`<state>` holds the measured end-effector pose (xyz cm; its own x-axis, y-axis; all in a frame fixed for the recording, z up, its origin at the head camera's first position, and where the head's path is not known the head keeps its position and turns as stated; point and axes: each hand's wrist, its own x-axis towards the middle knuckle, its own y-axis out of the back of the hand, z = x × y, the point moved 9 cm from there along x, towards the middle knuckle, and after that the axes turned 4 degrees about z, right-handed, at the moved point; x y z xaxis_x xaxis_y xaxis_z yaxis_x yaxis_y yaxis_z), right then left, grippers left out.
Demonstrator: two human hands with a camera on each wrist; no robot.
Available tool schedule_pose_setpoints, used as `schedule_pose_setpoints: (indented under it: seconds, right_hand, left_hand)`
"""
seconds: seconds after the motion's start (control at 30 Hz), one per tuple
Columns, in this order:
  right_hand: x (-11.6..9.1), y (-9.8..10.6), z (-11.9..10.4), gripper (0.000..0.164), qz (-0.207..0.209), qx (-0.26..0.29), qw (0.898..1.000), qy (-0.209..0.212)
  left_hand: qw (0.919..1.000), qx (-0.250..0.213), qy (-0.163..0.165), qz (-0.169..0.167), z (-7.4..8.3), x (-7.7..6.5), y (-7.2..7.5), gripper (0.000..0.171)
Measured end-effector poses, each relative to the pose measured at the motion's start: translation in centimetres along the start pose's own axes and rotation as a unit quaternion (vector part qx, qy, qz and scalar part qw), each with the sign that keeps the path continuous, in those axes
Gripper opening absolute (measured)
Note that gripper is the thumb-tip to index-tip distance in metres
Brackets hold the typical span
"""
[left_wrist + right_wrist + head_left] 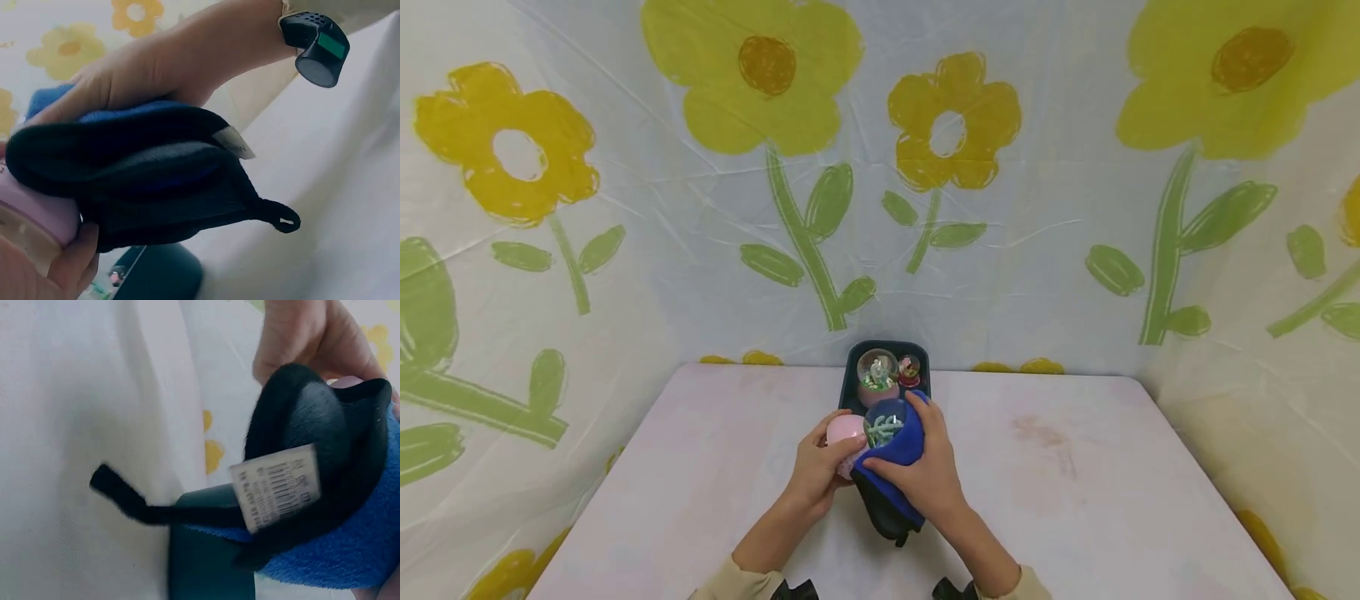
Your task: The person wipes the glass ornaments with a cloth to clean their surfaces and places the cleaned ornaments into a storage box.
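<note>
My left hand (811, 468) grips the pink base (846, 428) of a snow globe (883, 423), which lies tilted on its side with the glass dome towards the right. Inside the dome is a pale green figure. Wrapped round the dome's right side is a blue fluffy cleaning cloth (904, 447) with black edging, shaped like a mitt. My right hand (934, 475) holds this cloth, thumb in front and fingers behind the dome. A white barcode tag (278, 487) and a black hanging loop (284, 219) stick out from the cloth's edge.
Behind the hands a dark green tray (848, 385) stands at the table's far edge. In it are a larger snow globe (877, 371) on a pink base and a small one (909, 372) on a red base. The white table (737, 467) meets a flower-printed curtain (1045, 275) at the back.
</note>
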<state>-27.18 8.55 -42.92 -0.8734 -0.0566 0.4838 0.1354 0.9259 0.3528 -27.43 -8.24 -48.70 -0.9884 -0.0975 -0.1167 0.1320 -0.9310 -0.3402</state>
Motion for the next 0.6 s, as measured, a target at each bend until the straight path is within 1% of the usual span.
schedule_pose_setpoints:
  seconds: [0.1,0.17,0.27,0.33,0.4,0.43,0.5,0.6]
  right_hand:
    - [0.2,-0.2,-0.3,0.099,-0.005,-0.025,0.999,0.022]
    - [-0.1,-0.2,-0.5,0.100,-0.007,-0.045,0.998,0.036]
    - [-0.3,-0.1,-1.0,0.103,-0.006,-0.080,0.994,0.069]
    - [-0.3,0.0,-1.4,0.104,-0.005,-0.114,0.989,0.092]
    - [-0.3,0.1,-1.9,0.104,-0.008,-0.147,0.982,0.118]
    - [-0.4,0.0,-2.1,0.103,-0.012,-0.167,0.977,0.130]
    - [-0.5,-0.1,-2.6,0.102,-0.021,-0.200,0.968,0.151]
    - [-0.8,-0.5,-3.3,0.099,-0.042,-0.245,0.953,0.173]
  left_hand:
    - [0.9995,0.022,-0.015,0.015,0.8,-0.1,0.3,0.065]
    - [0.9985,0.042,-0.026,0.023,1.0,-0.4,0.5,0.064]
    - [0.9946,0.081,-0.062,0.020,2.1,-0.7,0.5,0.062]
    - [0.9889,0.116,-0.093,0.011,3.1,-0.8,0.3,0.061]
    - [0.9807,0.153,-0.121,-0.001,4.2,-0.8,0.0,0.060]
    - [0.9763,0.173,-0.130,-0.007,4.7,-0.8,-0.1,0.060]
    - [0.9670,0.211,-0.143,-0.016,5.5,-0.9,-0.3,0.060]
    - [0.9555,0.255,-0.145,-0.034,6.1,-0.9,-0.5,0.061]
